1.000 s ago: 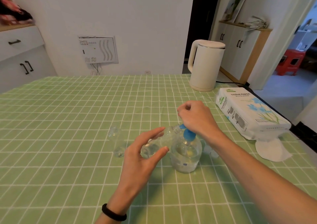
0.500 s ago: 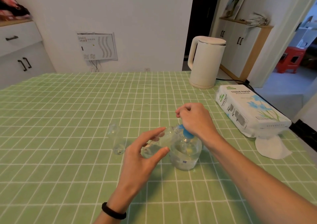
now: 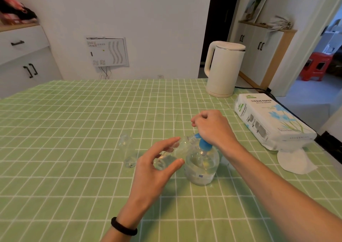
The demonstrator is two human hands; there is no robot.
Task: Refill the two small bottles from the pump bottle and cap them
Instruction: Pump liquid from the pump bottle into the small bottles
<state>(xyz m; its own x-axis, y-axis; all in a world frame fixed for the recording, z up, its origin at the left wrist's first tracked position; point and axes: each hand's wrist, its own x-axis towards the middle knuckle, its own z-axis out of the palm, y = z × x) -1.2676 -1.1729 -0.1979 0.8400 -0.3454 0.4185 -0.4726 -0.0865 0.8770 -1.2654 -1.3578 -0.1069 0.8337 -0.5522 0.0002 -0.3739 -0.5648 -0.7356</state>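
A clear pump bottle [image 3: 201, 164] with a blue pump head [image 3: 203, 143] stands on the green checked tablecloth. My right hand [image 3: 212, 126] rests on top of the pump head with its fingers curled. My left hand [image 3: 155, 167] holds a small clear bottle [image 3: 172, 154] tilted, its mouth up against the blue spout; some clear liquid sits in its lower end. A second small clear bottle [image 3: 127, 152] stands upright and uncapped to the left, apart from both hands. I see no caps.
A white electric kettle [image 3: 224, 68] stands at the back right with its cord running off the table. A pack of tissue paper [image 3: 270, 120] lies at the right edge, and a loose white tissue [image 3: 294, 161] lies in front of it.
The camera tilted slightly, so the scene shifts in frame. Both hands and the bottles keep the same pose; my right hand stays on the pump head.
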